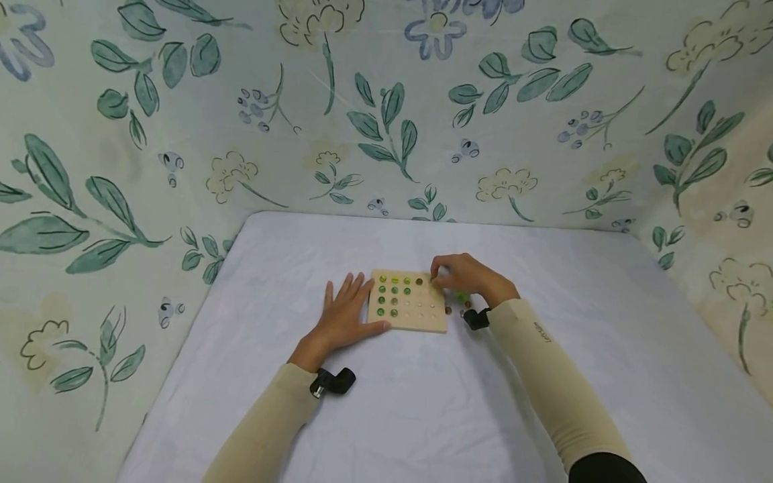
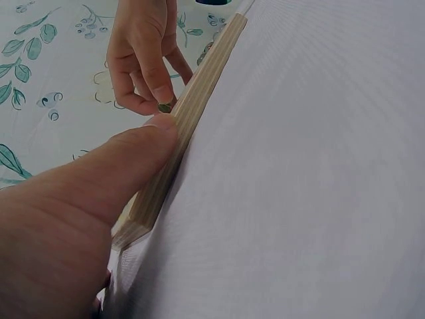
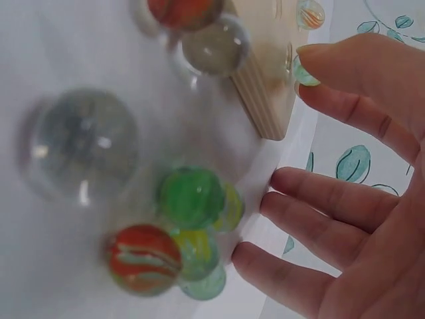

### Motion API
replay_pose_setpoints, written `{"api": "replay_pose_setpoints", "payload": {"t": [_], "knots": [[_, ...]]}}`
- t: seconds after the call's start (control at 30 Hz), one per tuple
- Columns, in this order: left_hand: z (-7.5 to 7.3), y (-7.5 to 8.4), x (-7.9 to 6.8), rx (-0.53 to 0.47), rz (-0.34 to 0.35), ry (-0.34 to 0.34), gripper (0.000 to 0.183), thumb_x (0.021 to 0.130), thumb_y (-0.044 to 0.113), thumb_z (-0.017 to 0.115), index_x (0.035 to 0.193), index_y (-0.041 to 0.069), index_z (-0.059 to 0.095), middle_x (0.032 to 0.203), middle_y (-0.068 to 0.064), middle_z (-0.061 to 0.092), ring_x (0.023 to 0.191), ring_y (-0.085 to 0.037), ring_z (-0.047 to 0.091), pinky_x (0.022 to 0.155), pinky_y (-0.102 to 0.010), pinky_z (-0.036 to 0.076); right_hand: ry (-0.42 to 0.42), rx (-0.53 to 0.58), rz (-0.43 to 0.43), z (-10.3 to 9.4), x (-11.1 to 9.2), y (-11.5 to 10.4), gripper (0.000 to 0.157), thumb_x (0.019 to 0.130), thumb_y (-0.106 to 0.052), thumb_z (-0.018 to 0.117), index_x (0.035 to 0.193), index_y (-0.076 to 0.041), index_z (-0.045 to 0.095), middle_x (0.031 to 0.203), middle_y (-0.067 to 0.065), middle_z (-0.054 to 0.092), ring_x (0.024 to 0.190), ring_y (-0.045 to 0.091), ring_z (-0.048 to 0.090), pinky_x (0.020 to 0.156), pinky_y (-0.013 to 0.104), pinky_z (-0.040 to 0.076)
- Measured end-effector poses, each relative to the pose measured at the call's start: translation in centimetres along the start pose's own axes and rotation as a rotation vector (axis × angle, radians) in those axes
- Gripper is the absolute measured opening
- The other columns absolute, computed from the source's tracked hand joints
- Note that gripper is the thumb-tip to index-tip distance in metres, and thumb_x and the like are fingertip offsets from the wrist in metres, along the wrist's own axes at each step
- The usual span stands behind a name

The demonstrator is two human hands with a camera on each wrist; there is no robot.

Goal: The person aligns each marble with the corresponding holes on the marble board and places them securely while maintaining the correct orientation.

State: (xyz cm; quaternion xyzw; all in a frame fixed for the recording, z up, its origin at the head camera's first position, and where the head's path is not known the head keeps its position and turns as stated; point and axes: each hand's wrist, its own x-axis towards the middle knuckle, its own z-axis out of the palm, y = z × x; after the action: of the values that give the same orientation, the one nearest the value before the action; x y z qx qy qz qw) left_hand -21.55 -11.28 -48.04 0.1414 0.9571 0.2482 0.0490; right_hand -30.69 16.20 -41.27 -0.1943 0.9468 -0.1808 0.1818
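Observation:
A square wooden board (image 1: pixel 430 323) with rows of small hollows lies on the white cloth. Green and yellowish marbles (image 1: pixel 394 290) fill its left columns and most of the far row. My left hand (image 1: pixel 344 315) rests against the board's left side, fingers spread, with the thumb (image 2: pixel 156 133) at the near edge. Over the far right corner, my right hand (image 1: pixel 468 274) pinches a pale green glass marble (image 3: pixel 305 71) between thumb and index finger. Its other fingers are extended, apart from the marble. An orange-streaked marble (image 3: pixel 310 14) shows on the board close by.
Loose marbles lie on the cloth right of the board, under my right hand: a clear one (image 3: pixel 86 146), a green one (image 3: pixel 192 197), a red-streaked one (image 3: pixel 145 259) and several more. Flower-patterned fabric (image 1: pixel 386 134) hangs behind the table (image 1: pixel 374 416).

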Motion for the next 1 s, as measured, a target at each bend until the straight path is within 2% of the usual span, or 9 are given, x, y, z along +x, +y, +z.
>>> {"api": "replay_pose_setpoints", "payload": {"t": [0.3,0.53,1.0], "knots": [[-0.07,-0.08,-0.04,0.007,0.003,0.006,0.105,0.077,0.074,0.059,0.156,0.018,0.018,0.161,-0.004,0.007,0.148,-0.024,-0.003,0.113,-0.052,-0.015,-0.006,-0.027,-0.008,0.17,0.13,-0.45,0.008,0.091,-0.021,0.065,0.099,-0.022,0.065,0.109,0.003,0.063,0.088,0.023,0.052,0.074,0.036,0.044],[-0.09,-0.18,-0.02,-0.005,0.024,0.013,0.105,0.077,0.073,0.061,0.155,0.016,0.019,0.161,-0.006,0.009,0.148,-0.025,-0.002,0.113,-0.053,-0.014,-0.014,-0.042,0.020,0.14,-0.06,-0.91,0.008,0.091,-0.021,0.064,0.100,-0.022,0.065,0.111,0.003,0.063,0.091,0.024,0.052,0.078,0.038,0.043],[-0.19,-0.14,-0.05,0.002,0.028,0.018,0.104,0.078,0.072,0.061,0.155,0.015,0.021,0.161,-0.007,0.011,0.148,-0.026,-0.001,0.114,-0.054,-0.013,-0.015,-0.045,0.020,0.29,0.23,-0.46,0.010,0.090,-0.023,0.066,0.099,-0.022,0.065,0.108,0.003,0.063,0.086,0.023,0.052,0.072,0.036,0.044]]}}
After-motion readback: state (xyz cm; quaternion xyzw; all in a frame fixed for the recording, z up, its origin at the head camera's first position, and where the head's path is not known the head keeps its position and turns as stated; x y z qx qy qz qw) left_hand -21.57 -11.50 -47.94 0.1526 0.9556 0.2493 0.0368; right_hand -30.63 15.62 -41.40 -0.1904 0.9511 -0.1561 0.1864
